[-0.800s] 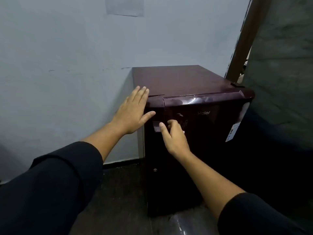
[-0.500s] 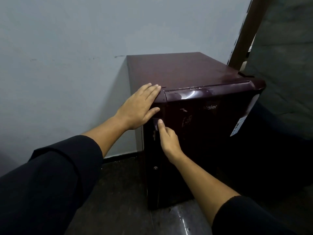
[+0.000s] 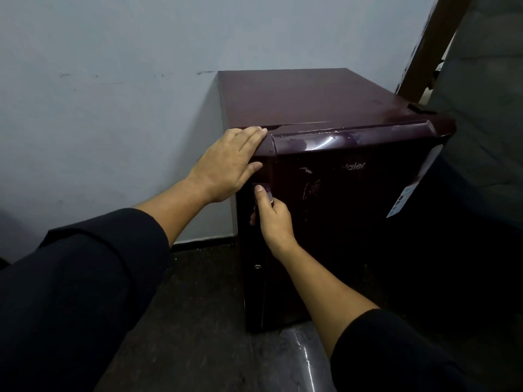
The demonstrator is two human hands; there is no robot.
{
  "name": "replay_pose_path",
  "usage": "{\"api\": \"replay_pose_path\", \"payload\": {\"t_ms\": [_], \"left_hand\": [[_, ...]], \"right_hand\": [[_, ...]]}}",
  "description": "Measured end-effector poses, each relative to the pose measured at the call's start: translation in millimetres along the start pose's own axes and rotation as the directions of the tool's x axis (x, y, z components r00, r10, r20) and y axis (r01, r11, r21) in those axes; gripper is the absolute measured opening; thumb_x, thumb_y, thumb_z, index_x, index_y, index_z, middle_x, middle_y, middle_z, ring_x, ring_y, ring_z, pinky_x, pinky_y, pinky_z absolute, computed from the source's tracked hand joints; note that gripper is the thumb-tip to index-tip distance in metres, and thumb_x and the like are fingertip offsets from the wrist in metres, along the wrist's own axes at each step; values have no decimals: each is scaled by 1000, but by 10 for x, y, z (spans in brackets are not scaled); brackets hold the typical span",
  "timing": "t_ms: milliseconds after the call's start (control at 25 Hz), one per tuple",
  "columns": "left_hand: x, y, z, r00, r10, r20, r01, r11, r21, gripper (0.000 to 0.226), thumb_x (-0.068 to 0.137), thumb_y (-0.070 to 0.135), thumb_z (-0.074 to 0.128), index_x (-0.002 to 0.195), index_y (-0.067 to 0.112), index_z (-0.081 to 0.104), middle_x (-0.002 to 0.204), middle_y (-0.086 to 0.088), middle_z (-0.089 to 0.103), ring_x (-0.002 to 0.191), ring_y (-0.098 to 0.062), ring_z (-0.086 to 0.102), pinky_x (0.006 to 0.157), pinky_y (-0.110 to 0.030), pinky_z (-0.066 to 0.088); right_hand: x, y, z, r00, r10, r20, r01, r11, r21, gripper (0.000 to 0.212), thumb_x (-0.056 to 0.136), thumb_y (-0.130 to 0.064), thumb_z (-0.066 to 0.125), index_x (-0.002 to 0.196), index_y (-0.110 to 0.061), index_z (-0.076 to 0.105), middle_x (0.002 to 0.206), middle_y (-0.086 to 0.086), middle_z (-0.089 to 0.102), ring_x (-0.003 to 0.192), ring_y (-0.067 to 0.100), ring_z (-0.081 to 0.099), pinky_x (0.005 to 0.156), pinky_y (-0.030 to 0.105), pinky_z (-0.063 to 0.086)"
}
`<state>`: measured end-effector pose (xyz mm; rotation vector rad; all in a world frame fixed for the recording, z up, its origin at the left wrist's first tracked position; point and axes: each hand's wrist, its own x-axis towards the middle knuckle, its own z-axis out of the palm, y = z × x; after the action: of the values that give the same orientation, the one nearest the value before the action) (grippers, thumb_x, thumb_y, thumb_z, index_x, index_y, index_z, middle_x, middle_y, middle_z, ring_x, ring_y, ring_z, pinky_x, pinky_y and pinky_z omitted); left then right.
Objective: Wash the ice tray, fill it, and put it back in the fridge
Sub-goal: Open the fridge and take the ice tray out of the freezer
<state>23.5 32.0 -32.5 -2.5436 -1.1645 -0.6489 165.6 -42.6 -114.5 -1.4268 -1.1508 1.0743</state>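
Observation:
A small dark maroon fridge stands on the floor against a pale wall. Its door is closed. My left hand lies flat with straight fingers on the fridge's top left corner. My right hand grips the door handle at the door's left edge, thumb on top of it. No ice tray is in view.
The pale wall runs along the left and behind the fridge. A wooden door frame and a grey slab rise at the right. The floor is dark, with a shiny patch in front of the fridge.
My right hand has moved from reaching at the handle to gripping it. My left hand has slid up onto the fridge's top corner. The view has come closer.

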Motion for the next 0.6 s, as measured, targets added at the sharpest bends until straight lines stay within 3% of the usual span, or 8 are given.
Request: {"api": "replay_pose_path", "payload": {"t_ms": [240,360,520,600], "left_hand": [[-462,918,-251,989,-50,-141,50,999,-6,65,104,43,51,158,7,44,158,-11,52,142,-29,50,114,-42,47],[-647,1448,-416,982,-55,-180,54,998,-10,65,100,44,60,154,9,51,154,-10,58,138,-27,57,109,-37,49],[-790,2112,-528,974,-28,-227,5,995,-100,64,98,45,68,150,8,58,150,-9,61,134,-26,60,109,-34,49],[-817,2416,-537,968,4,-250,-41,989,-145,64,98,46,69,147,6,60,149,-11,62,134,-29,61,112,-37,49]], "right_hand": [[-772,153,-569,997,-53,57,49,996,78,51,105,-48,51,77,-8,66,63,1,64,60,13,62,61,30,52],[-1140,298,-947,991,-125,55,118,986,122,53,105,-43,52,76,0,64,61,2,60,56,16,59,56,33,48],[-1578,494,-1550,981,-195,5,192,968,163,46,104,-40,54,65,-17,63,55,0,57,49,14,54,47,30,43],[-1753,569,-1834,978,-204,-50,210,960,183,47,102,-38,54,62,-13,59,54,3,53,46,14,50,44,27,39]]}}
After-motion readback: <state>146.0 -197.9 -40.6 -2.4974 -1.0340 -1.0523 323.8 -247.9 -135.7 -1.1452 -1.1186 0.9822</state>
